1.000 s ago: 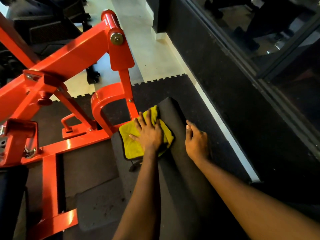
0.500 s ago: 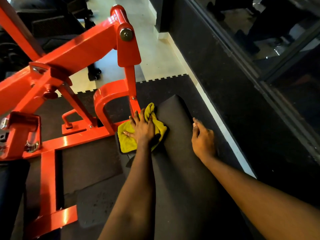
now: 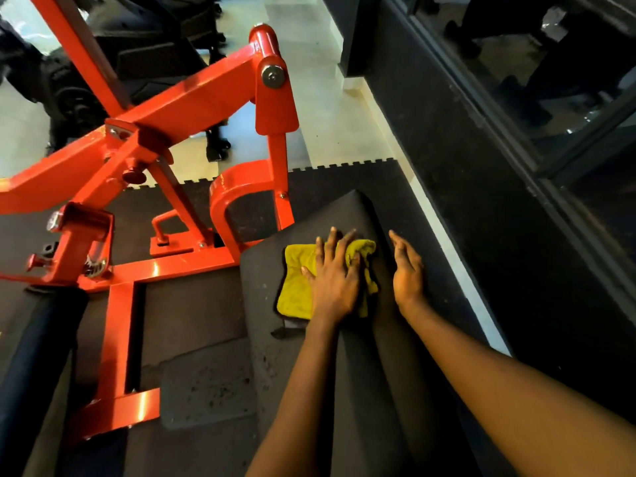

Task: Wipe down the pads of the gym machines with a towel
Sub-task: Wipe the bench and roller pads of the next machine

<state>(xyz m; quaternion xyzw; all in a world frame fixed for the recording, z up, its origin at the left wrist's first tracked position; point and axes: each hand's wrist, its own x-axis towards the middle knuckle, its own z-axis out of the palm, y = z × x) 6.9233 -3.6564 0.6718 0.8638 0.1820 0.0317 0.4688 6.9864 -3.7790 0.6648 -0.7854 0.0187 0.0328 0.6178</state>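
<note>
A long black vinyl bench pad (image 3: 347, 215) runs from the near edge of the view away from the person, its long axis pointing far and narrowing to a rounded tip. A crumpled yellow microfibre towel (image 3: 294, 287) lies on the far part of this pad, left of its centre ridge, with one bunched corner reaching over to the right.

The left hand (image 3: 335, 280) lies flat on top of the towel, palm down, and presses it onto the vinyl. Its fingers (image 3: 332, 242) are straight and spread, with the tips just past the towel's far edge. The left forearm lies along the pad's length, so a push or pull of that arm would carry the cloth along the long axis.

The right hand (image 3: 407, 273) is just beside the towel on the right slope of the pad. Its fingers are straight and close together, it holds nothing, and it seems to brace against the pad. It touches the vinyl but not clearly the cloth.

The bare tip of the pad is directly beyond the left fingertips, and the longer stretch runs back under both forearms. By my reading, the wipe is in progress near the far end, and the left hand is the one placed to continue it.

An orange painted steel machine frame (image 3: 192, 108) stands to the left, with a black foam roller (image 3: 38, 342) at the near left.
</note>
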